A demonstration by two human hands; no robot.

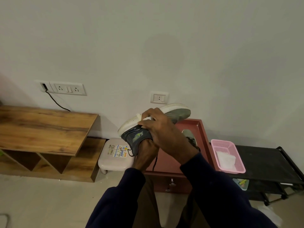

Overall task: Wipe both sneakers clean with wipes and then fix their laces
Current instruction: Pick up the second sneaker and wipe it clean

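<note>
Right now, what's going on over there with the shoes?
A person is mid-wipe on one sneaker. The left hand holds it up from below, sole tilted upward; its fingers are hidden. The right hand pinches a white wipe against the pale sole edge. The other sneaker lies on the red box. Spare wipes sit in the pink basket. A dark lace hangs loose.

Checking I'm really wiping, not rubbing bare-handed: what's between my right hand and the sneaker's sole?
A white wipe, which the right hand presses against the pale sole of the upturned sneaker. The head view shows it.
</note>
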